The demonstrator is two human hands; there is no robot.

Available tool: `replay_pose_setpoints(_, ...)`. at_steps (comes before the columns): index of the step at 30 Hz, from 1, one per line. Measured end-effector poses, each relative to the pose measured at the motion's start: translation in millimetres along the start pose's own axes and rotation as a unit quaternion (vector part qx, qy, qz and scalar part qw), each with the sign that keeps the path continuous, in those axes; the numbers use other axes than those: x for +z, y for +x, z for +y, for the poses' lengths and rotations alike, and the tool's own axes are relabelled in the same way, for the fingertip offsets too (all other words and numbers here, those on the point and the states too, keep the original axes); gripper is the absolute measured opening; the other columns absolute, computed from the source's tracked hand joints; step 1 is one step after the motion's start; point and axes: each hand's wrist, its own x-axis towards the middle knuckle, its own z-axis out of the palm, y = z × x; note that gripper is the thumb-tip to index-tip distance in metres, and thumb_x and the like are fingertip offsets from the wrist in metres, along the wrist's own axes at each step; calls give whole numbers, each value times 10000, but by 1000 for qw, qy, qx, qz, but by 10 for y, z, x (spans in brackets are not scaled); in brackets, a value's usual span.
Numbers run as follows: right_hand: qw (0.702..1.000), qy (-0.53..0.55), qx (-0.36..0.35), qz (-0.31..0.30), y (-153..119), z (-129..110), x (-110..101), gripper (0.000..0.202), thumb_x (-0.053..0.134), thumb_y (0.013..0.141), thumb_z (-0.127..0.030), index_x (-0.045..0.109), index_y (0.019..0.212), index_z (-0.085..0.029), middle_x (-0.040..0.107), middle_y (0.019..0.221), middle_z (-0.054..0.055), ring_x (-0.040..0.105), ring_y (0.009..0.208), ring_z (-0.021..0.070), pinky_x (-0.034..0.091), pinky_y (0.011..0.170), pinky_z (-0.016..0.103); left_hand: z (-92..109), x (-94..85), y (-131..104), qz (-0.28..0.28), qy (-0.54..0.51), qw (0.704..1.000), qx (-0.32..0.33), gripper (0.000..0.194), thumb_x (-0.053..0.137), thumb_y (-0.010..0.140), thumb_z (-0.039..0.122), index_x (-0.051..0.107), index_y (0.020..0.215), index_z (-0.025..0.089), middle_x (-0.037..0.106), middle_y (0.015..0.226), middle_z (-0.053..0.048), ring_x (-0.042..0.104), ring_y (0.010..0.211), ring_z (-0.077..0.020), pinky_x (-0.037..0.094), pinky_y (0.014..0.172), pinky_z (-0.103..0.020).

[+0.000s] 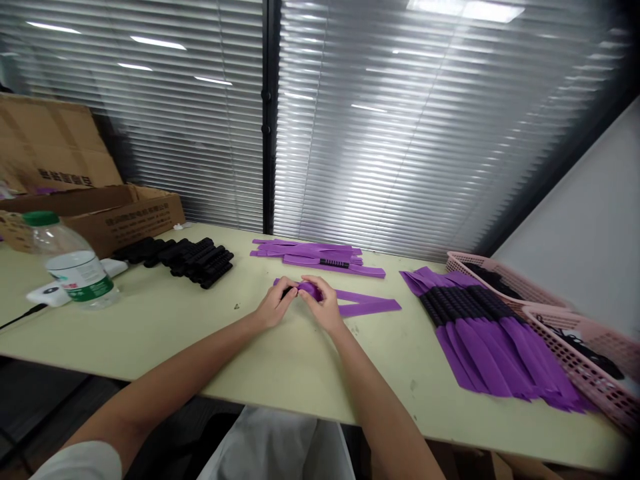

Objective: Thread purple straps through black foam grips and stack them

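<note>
Above the middle of the table, my left hand (273, 307) is closed around a black piece, mostly hidden by the fingers, that looks like one of the ribbed foam sleeves. My right hand (325, 305) pinches a purple strap (311, 289), bunched up between the thumb and fingers. Both hands meet where the strap joins the black piece. The strap's free length (370, 306) lies folded on the table to the right. Beyond the hands is a stack of flat purple straps (305, 250), one with a black ribbed sleeve (334, 263) around it.
Several black sleeves (193, 259) are piled at the left, near a water bottle (75, 267), a white device (50, 293) and an open cardboard box (135, 217). At the right lie several sleeved purple straps (493, 347), beside pink baskets (530, 297). Blinds (375, 133) stand behind the table.
</note>
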Motion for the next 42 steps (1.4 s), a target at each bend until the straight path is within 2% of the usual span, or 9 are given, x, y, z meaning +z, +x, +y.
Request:
replay_pose_setpoints(9,1000,-18,5,-5,-4,16,10,161,636,818,-296,639,953,-210,673,927,52,623,880,195,496,811,340,22,-35,6,-29,74,997,9,222,361,946,376,481,1025,207,598,873,-28,564,770,-166,429,745,-305)
replay_pose_setpoints(16,997,-65,-12,-34,-35,42,25,117,634,811,-311,623,879,-216,666,873,30,598,816,191,479,782,343,53,-179,20,-98,152,983,27,204,378,891,271,468,1067,220,611,971,-54,584,855,-213,427,793,-339)
replay_pose_setpoints(22,992,-106,-34,-52,-50,61,34,83,628,830,-306,622,866,-231,674,880,22,593,833,194,460,801,351,25,-197,31,-122,180,975,42,375,501,755,178,437,1122,226,623,1052,-58,608,877,-229,447,769,-333)
replay_pose_setpoints(27,990,-106,-54,-78,-40,81,25,90,636,837,-312,630,877,-232,670,925,38,602,912,202,464,861,375,-61,-179,54,-122,203,970,53,267,507,811,241,482,1075,213,632,1011,-64,619,864,-219,460,753,-321)
replay_pose_setpoints(32,987,-130,-45,-79,-43,117,-28,275,659,816,-326,596,1067,-233,572,1174,82,530,1125,209,424,990,383,-142,-265,116,-138,241,958,73,280,477,883,328,505,1137,214,631,1070,-81,611,938,-232,458,806,-339)
replay_pose_setpoints(34,985,-144,-40,-86,-43,140,-60,275,653,822,-327,596,1072,-228,588,1145,80,541,1104,209,433,980,385,-163,-310,144,-145,260,951,80,292,448,910,350,518,1157,212,633,1071,-86,610,934,-232,459,800,-341)
replay_pose_setpoints(37,979,-167,-54,-100,-39,186,-92,151,634,844,-312,650,962,-220,638,1029,67,586,997,203,470,915,380,-198,-359,178,-153,287,941,95,301,454,916,363,550,1161,218,633,1051,-84,604,933,-231,455,808,-339)
replay_pose_setpoints(42,972,-193,-120,-62,-42,247,-88,100,633,848,-280,710,851,-218,670,1007,74,603,948,205,492,856,371,-249,-369,193,-147,312,932,114,320,444,930,402,565,1172,231,629,1041,-74,592,956,-220,444,863,-348)
